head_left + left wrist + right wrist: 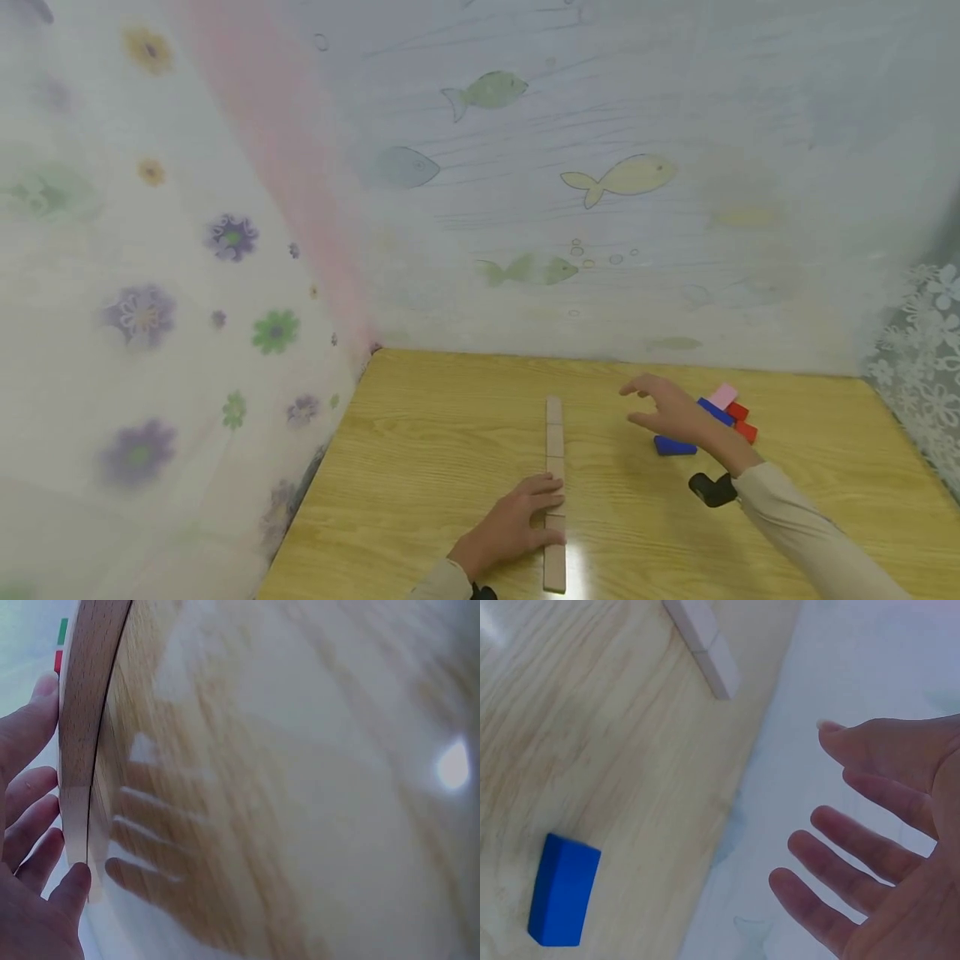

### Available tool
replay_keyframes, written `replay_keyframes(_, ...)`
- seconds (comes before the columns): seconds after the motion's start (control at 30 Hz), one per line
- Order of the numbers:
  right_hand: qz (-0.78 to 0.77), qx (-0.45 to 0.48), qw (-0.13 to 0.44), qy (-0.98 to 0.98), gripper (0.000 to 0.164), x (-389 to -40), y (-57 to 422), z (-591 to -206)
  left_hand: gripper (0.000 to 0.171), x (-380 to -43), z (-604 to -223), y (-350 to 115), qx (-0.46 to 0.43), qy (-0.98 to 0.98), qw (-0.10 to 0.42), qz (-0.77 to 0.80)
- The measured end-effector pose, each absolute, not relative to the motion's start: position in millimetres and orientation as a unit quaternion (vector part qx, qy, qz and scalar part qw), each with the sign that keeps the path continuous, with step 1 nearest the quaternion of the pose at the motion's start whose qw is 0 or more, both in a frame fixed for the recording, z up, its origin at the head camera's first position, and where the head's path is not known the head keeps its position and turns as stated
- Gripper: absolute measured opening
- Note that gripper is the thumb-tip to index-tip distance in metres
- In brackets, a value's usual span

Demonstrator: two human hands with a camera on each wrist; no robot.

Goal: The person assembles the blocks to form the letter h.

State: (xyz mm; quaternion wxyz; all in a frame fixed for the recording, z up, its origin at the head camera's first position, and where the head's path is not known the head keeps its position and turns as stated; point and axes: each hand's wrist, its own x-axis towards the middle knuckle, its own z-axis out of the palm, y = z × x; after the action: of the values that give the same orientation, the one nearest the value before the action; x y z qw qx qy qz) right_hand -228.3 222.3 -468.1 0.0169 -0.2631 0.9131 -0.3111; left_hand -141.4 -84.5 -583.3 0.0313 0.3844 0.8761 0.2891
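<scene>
Several plain wooden blocks lie end to end in a straight row on the table. My left hand touches the near part of this row, its fingers fairly straight and spread. Close up in the left wrist view, those fingertips lie along the side of the wooden blocks. To the right of the row, my right hand is held above the table with nothing in it, fingers apart and slightly bent. A blue block lies below it, seen also as a blue block in the right wrist view.
Beyond the right hand is a small group with another blue block, a pink block and red blocks. The wood-grain table meets a fish-painted wall at the back and a flowered wall on the left.
</scene>
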Motion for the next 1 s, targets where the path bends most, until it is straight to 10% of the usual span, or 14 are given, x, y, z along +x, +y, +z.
replay_keyframes(1.0, -0.283, -0.157, -0.06, 0.944, 0.043, -185, 260, -512, 0.059, -140, -586, -83, 0.366, 0.881, 0.037, 0.297)
